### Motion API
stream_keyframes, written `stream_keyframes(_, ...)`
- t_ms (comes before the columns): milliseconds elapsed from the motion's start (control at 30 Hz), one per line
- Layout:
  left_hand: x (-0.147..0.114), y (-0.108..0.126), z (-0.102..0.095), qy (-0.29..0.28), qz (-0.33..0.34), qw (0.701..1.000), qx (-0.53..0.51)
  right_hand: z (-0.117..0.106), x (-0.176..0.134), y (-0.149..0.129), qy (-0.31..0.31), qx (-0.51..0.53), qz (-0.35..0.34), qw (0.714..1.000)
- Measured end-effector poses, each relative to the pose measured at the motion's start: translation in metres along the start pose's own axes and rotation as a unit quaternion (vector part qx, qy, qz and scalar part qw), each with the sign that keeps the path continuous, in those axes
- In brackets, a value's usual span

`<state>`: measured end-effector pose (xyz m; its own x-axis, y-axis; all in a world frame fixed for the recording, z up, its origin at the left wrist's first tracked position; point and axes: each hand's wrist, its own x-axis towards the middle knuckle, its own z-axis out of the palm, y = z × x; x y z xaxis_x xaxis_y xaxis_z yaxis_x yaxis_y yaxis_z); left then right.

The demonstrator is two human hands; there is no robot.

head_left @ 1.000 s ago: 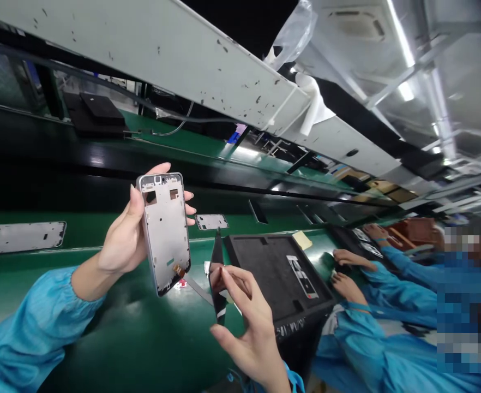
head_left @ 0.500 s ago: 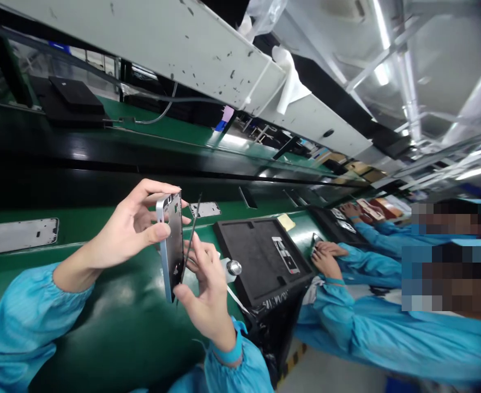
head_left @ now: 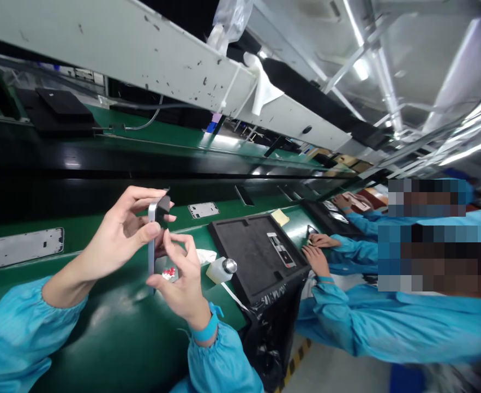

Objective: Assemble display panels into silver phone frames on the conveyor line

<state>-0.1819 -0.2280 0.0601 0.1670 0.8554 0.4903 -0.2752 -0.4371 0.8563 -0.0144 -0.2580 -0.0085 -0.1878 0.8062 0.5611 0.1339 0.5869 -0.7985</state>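
A phone [head_left: 151,248] stands upright on edge before me, its silver-blue side frame facing me and a dark face [head_left: 164,207] turned to the right. My left hand [head_left: 120,232] grips its upper part, thumb on the near side and fingers over the top and behind. Lower down, my right hand [head_left: 183,281] is closed about the phone, thumb at the bottom edge and fingertips against the dark face. Just behind my right fingers lie small red-and-white bits [head_left: 169,273]. A crumpled white wipe [head_left: 206,256] and a translucent bottle with a metal cap [head_left: 220,270] are beside that hand.
On the green bench [head_left: 113,333] lie pale perforated plates, one at left [head_left: 22,248] and a smaller one [head_left: 203,210]. A black foam tray [head_left: 242,245] to the right holds a phone part [head_left: 281,250]. Beyond it are co-workers' hands [head_left: 318,262]. A grey beam [head_left: 175,60] crosses overhead.
The thin dark panel that stood apart from the phone, in my right hand, now appears to lie against it. My right hand has moved left to the phone; the view has shifted slightly.
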Motion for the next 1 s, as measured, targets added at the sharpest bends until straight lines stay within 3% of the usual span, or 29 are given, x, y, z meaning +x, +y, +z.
stream_keyframes(133,0.001,-0.012,0.015,0.085,-0.082,0.987,-0.110,0.001,0.002,0.005,-0.017,-0.072,-0.019,0.997)
stream_keyframes(200,0.004,-0.018,0.021,0.116,-0.134,0.976,-0.129,-0.005,0.006,0.003,0.012,-0.064,0.001,0.998)
stream_keyframes(300,0.004,-0.022,0.028,0.044,-0.190,0.973,-0.121,-0.017,0.019,-0.004,0.081,0.007,0.089,0.993)
stream_keyframes(400,-0.002,-0.020,0.033,-0.031,-0.195,0.976,-0.094,-0.029,0.030,-0.010,0.033,0.074,0.204,0.976)
stream_keyframes(467,-0.008,-0.019,0.036,-0.021,-0.190,0.980,-0.060,-0.033,0.030,-0.013,0.011,0.094,0.238,0.967)
stream_keyframes(633,-0.025,-0.023,0.038,0.000,-0.230,0.973,-0.012,-0.041,0.021,-0.026,-0.006,0.091,0.247,0.965)
stream_keyframes(733,-0.029,-0.033,0.042,0.053,-0.193,0.978,0.050,-0.041,0.024,-0.028,0.003,0.076,0.204,0.976)
stream_keyframes(833,-0.023,-0.039,0.046,0.116,-0.124,0.976,0.138,-0.033,0.030,-0.018,0.061,0.055,0.154,0.985)
stream_keyframes(900,-0.014,-0.035,0.044,0.153,-0.127,0.973,0.115,-0.027,0.027,-0.010,0.074,0.050,0.141,0.986)
stream_keyframes(967,-0.003,-0.024,0.036,0.207,-0.146,0.967,0.029,-0.022,0.018,-0.005,0.026,0.037,0.139,0.989)
stream_keyframes(1000,0.002,-0.018,0.032,0.230,-0.149,0.962,-0.018,-0.021,0.012,-0.004,-0.027,0.035,0.144,0.989)
